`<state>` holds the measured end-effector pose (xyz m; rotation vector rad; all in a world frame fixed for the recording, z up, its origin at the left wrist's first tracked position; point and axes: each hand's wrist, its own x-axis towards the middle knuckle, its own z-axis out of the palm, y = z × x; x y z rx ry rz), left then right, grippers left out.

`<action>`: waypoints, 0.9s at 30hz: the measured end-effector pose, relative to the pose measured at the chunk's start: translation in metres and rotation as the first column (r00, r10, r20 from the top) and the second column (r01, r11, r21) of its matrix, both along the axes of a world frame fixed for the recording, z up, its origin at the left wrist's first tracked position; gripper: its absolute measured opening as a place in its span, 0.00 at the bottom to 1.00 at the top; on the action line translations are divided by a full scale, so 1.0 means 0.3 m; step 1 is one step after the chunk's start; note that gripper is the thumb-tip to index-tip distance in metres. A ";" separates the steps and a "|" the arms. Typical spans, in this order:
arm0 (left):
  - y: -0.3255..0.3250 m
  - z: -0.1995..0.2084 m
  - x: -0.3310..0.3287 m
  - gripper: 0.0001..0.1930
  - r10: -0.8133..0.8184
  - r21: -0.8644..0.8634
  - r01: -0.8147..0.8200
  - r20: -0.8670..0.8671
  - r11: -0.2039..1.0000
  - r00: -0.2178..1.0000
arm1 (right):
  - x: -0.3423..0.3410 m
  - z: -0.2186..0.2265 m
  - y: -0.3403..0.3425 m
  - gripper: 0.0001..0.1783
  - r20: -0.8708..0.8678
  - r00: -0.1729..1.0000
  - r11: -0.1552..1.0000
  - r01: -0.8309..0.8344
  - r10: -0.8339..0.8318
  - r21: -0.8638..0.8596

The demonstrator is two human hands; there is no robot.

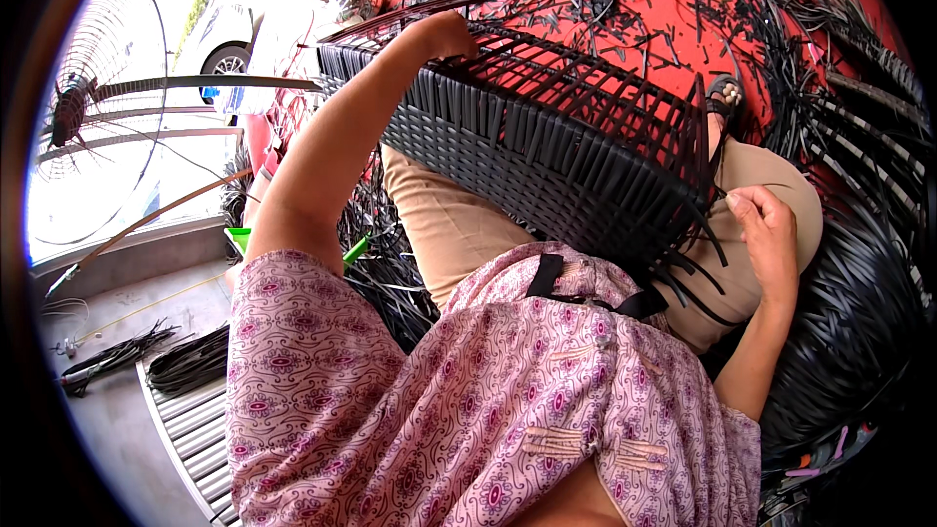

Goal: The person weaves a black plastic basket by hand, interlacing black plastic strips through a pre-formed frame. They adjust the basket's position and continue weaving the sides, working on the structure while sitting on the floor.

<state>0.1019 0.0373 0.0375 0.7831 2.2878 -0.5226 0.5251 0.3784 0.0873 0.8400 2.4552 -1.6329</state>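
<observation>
A partly woven black basket [527, 146] rests on its side across my thighs. Its near side is tightly woven, and loose ends hang from its right corner. Thin bare dark rods [586, 78] run across its open upper part. My left hand [449, 36] reaches over the far left edge, fingers curled down onto the frame there; its fingertips are partly hidden. At the right corner, my right hand [766, 226] has thumb and forefinger pinched on a thin black strip [720, 196] at the basket's edge.
Black strip scraps [625, 0] litter the red floor ahead. A big bundle of black strips [839, 312] lies against my right side. To the left are a wire fan [98, 102], a slatted metal grating [190, 429] and strip bundles [190, 361]. Outside, a white car [220, 49] is parked.
</observation>
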 end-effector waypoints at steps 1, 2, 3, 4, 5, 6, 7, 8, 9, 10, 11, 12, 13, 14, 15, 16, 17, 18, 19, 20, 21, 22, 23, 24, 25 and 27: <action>0.011 -0.017 0.004 0.19 -0.008 -0.001 0.008 -0.061 1.000 0.998 | -0.001 -0.001 -0.005 0.11 0.001 1.000 1.000 0.015 -0.015 -0.014; 0.038 0.001 0.032 0.19 -0.014 -0.001 0.014 -0.123 1.000 0.992 | -0.005 0.003 -0.014 0.11 -0.001 1.000 0.999 0.028 -0.028 -0.027; 0.061 0.011 0.075 0.19 0.052 0.021 -0.048 -0.208 0.999 0.977 | -0.009 0.006 -0.021 0.11 -0.002 0.999 0.998 0.041 -0.041 -0.040; 0.083 0.051 0.128 0.18 0.124 0.047 -0.115 -0.292 0.992 0.948 | -0.014 0.004 -0.028 0.11 -0.014 0.999 0.999 0.030 -0.030 -0.035; 0.092 0.073 0.146 0.17 0.157 0.041 -0.152 -0.292 0.988 0.943 | -0.019 0.000 -0.035 0.11 -0.026 0.999 0.999 0.019 -0.019 -0.032; 0.097 0.083 0.155 0.17 0.132 0.030 -0.129 -0.291 0.991 0.948 | -0.023 -0.002 -0.040 0.11 -0.037 0.999 1.000 0.008 -0.009 -0.028; 0.096 0.089 0.161 0.17 0.109 0.019 -0.108 -0.290 0.994 0.951 | -0.027 -0.002 -0.044 0.11 -0.035 0.999 1.000 0.001 -0.002 -0.018; 0.093 0.091 0.164 0.17 0.085 0.009 -0.086 -0.289 0.996 0.954 | -0.031 -0.002 -0.047 0.11 -0.033 0.999 1.000 -0.005 0.005 -0.008; 0.090 0.090 0.161 0.16 0.097 0.013 -0.097 -0.280 0.995 0.955 | -0.033 -0.003 -0.049 0.11 -0.031 0.999 1.000 -0.011 0.011 0.002; 0.093 0.099 0.172 0.16 0.099 0.041 -0.091 -0.300 0.995 0.949 | -0.034 -0.002 -0.048 0.11 -0.025 1.000 1.000 -0.009 0.009 -0.004; 0.093 0.112 0.190 0.17 0.101 0.069 -0.083 -0.320 0.994 0.942 | -0.034 -0.002 -0.047 0.11 -0.020 1.000 1.000 -0.007 0.007 -0.009; 0.096 0.119 0.198 0.18 0.104 0.098 -0.074 -0.340 0.992 0.935 | -0.034 -0.001 -0.046 0.11 -0.014 1.000 1.000 -0.004 0.004 -0.015; 0.081 0.103 0.190 0.19 0.106 0.093 -0.079 -0.327 0.992 0.939 | -0.032 -0.002 -0.049 0.11 -0.018 1.000 1.000 -0.007 0.007 -0.009; 0.066 0.084 0.172 0.19 0.109 0.087 -0.085 -0.319 0.993 0.942 | -0.032 -0.007 -0.050 0.11 -0.026 1.000 1.000 -0.013 0.013 -0.006; 0.051 0.069 0.148 0.19 0.112 0.080 -0.091 -0.310 0.993 0.944 | -0.032 -0.010 -0.050 0.11 -0.034 0.999 1.000 -0.018 0.018 -0.002; 0.052 0.076 0.125 0.19 0.164 0.089 -0.148 -0.205 0.985 0.965 | -0.032 -0.007 -0.050 0.11 -0.025 1.000 1.000 -0.006 0.006 -0.005; 0.053 0.092 0.100 0.19 0.214 0.091 -0.205 -0.096 0.975 0.972 | -0.032 0.000 -0.049 0.11 -0.016 1.000 1.000 0.005 -0.005 -0.007; 0.048 0.105 0.063 0.19 0.262 0.087 -0.262 0.013 0.961 0.965 | -0.031 0.006 -0.049 0.11 -0.007 1.000 1.000 0.017 -0.017 -0.008; -0.031 0.056 -0.004 0.18 0.139 0.093 -0.147 0.081 0.985 0.987 | -0.032 0.008 -0.051 0.11 -0.003 1.000 1.000 -0.001 0.001 -0.013; -0.034 0.070 -0.022 0.18 -0.004 0.121 -0.015 0.151 0.993 0.989 | -0.031 0.008 -0.046 0.11 0.002 1.000 1.000 -0.001 0.001 -0.012; -0.047 0.080 -0.028 0.16 0.098 0.142 -0.119 0.146 0.983 0.984 | -0.030 0.008 -0.040 0.11 0.007 1.000 1.000 -0.001 0.001 -0.010; -0.026 0.128 0.002 0.15 0.201 0.164 -0.223 0.144 0.961 0.969 | -0.028 0.011 -0.037 0.11 0.016 1.000 1.000 0.011 -0.011 -0.014; -0.020 0.124 -0.006 0.09 0.170 0.012 -0.171 0.046 0.985 0.984 | -0.024 0.016 -0.032 0.11 0.024 0.999 1.000 0.023 -0.023 -0.018; -0.059 0.091 -0.040 0.11 -0.098 0.061 0.098 -0.002 0.993 0.995 | -0.019 0.017 -0.028 0.11 0.033 0.999 0.999 0.035 -0.034 -0.022; -0.137 0.049 -0.090 0.13 -0.349 0.085 0.354 -0.064 0.931 0.935 | -0.012 0.014 -0.019 0.12 0.025 0.999 1.000 0.027 -0.027 -0.004; -0.140 0.036 -0.106 0.17 -0.472 0.001 0.473 -0.057 0.881 0.880 | -0.007 0.012 -0.007 0.12 0.036 0.999 1.000 0.026 -0.026 0.000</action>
